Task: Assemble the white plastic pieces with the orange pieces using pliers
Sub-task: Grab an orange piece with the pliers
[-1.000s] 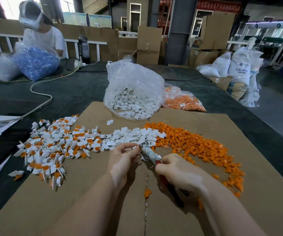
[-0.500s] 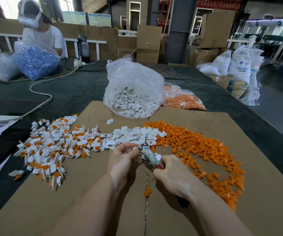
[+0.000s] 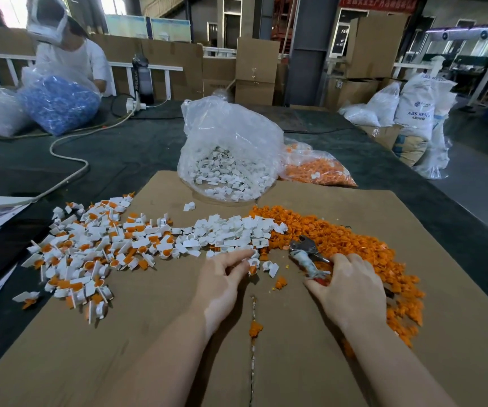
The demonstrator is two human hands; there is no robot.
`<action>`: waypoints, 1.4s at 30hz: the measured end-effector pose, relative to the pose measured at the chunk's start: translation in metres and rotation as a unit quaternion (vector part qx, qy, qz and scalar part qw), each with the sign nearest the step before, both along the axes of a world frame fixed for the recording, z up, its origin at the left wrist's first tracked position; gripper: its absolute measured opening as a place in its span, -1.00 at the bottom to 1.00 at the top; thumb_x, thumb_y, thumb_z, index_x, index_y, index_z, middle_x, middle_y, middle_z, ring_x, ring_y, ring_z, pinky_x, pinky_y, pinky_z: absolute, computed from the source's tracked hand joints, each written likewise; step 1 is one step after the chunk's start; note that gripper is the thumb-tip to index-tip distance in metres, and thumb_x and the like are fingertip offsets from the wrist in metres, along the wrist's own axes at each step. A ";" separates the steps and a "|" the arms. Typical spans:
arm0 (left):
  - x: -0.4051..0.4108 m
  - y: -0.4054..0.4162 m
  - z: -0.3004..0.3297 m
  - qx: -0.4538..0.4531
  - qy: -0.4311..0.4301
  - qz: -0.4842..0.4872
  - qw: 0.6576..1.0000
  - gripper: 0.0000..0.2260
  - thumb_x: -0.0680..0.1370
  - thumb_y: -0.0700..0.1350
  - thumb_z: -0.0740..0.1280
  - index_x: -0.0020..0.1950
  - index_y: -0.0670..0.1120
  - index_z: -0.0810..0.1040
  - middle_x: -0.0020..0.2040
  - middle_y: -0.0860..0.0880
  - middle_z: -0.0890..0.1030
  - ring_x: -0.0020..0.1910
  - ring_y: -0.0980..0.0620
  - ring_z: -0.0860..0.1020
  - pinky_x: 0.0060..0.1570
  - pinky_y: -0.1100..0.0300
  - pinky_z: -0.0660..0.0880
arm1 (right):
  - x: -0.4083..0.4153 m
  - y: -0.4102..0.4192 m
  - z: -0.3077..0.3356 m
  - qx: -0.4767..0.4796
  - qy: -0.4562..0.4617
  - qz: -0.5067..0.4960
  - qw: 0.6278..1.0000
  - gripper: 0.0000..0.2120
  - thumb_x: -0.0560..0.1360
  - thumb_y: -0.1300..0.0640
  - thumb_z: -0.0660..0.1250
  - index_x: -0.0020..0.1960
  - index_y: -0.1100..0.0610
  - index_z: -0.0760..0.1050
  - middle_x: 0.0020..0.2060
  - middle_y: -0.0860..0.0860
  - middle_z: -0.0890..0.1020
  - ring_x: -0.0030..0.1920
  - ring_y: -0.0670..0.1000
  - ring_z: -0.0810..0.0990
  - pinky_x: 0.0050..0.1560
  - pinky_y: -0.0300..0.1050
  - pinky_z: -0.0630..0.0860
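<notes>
Pliers (image 3: 307,255), one pair, gripped by right hand (image 3: 351,292); left hand (image 3: 222,277) pinches one white-and-orange piece (image 3: 253,267).

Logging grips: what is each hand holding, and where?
Right hand grips the pliers by the handles; left hand pinches an assembled piece.

Warehouse hall — stacked cardboard boxes (image 3: 255,66) round a grey pillar (image 3: 310,48), daylight from far windows (image 3: 113,4).

White pieces (image 3: 231,230), orange pieces (image 3: 354,248), brown cardboard (image 3: 148,333), red-handled pliers (image 3: 307,257), blue bagged parts (image 3: 57,107).
</notes>
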State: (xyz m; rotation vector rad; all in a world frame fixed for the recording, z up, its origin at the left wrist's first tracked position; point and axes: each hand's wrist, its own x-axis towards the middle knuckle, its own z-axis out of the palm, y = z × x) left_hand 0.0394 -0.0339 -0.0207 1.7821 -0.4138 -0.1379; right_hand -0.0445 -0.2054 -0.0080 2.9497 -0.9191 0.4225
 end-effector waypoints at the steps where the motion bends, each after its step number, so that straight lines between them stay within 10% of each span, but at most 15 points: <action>1: 0.000 0.000 -0.001 0.005 -0.004 0.001 1.000 -0.79 0.56 -0.20 0.29 0.13 0.02 0.61 -0.09 0.33 0.50 -0.13 0.59 0.41 -0.17 0.72 0.24 | 0.000 -0.001 -0.001 -0.018 0.013 -0.008 1.000 -0.45 0.42 -0.35 0.22 0.21 0.04 0.43 0.17 0.00 0.46 0.20 0.01 0.39 0.17 -0.14 0.35; 5: 0.002 0.001 -0.003 0.004 0.006 0.003 1.000 -0.75 0.56 -0.17 0.29 0.21 0.02 0.56 -0.07 0.14 0.58 -0.05 0.33 0.49 -0.15 0.67 0.30 | 0.000 0.009 -0.001 -0.060 -0.027 0.032 0.997 -0.48 0.46 -0.23 0.27 0.27 0.08 0.46 0.24 0.08 0.46 0.25 0.09 0.38 0.26 0.01 0.28; 12: 0.000 0.003 -0.001 -0.015 0.029 -0.024 0.999 -0.77 0.55 -0.20 0.30 0.18 -0.02 0.58 -0.06 -0.06 0.65 -0.02 0.11 0.58 -0.08 0.53 0.40 | 0.010 0.055 -0.012 0.117 -0.229 0.299 0.919 -0.85 0.38 0.32 0.46 -0.06 0.18 0.64 -0.19 0.03 0.63 -0.13 0.03 0.59 -0.11 -0.08 0.57; 30: -0.010 0.005 0.002 0.039 -0.009 -0.084 0.996 -0.76 0.43 -0.27 0.44 -0.03 0.02 0.53 -0.27 -0.06 0.46 -0.33 0.15 0.39 -0.29 0.46 0.36 | 0.009 0.057 -0.018 0.150 -0.269 0.260 0.915 -0.93 0.38 0.29 0.46 -0.17 0.19 0.60 -0.26 0.01 0.60 -0.17 0.03 0.57 -0.17 -0.10 0.54; 42: 0.016 0.034 0.002 0.096 -0.048 0.176 0.979 -0.89 0.51 -0.21 0.35 0.01 -0.06 0.59 0.04 -0.04 0.38 -0.03 0.10 0.40 0.04 0.44 0.22 | 0.009 0.055 -0.022 0.109 -0.247 0.139 0.953 -0.93 0.34 0.28 0.48 -0.22 0.21 0.59 -0.29 0.07 0.59 -0.21 0.12 0.59 -0.21 0.03 0.52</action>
